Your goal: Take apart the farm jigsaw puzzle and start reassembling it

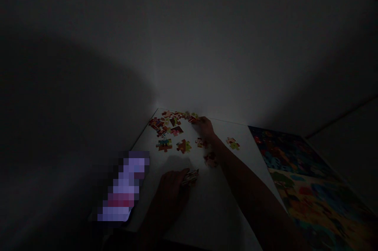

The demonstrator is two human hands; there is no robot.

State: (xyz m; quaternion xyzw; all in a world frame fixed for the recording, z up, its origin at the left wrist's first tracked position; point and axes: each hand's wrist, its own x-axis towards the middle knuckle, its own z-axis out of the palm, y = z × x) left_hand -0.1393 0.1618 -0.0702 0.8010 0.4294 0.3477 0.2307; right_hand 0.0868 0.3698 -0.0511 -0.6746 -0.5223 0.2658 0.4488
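Note:
In dim light my left hand [173, 184] is closed on a small stack of puzzle pieces [191, 177], seen edge-on, low over the white table [212, 207]. My right hand [206, 126] reaches to the table's far side, its fingers pinched on a red puzzle piece [192, 119]. Whether that piece is lifted or still lies on the table, I cannot tell. To its left spreads a heap of loose pieces [161, 125]. Nearer lie a brown-and-teal piece [164, 144], a brown-and-green piece [184, 146] and a piece [199, 142] partly behind my right forearm.
A pixelated phone-like screen [124, 188] glows at the table's left edge. Right of my forearm is a single puzzle piece [233, 143]; another piece [210, 159] sits in shadow. Colourful picture sheets [313, 192] cover the right side. A pale wall [201, 66] rises behind the table.

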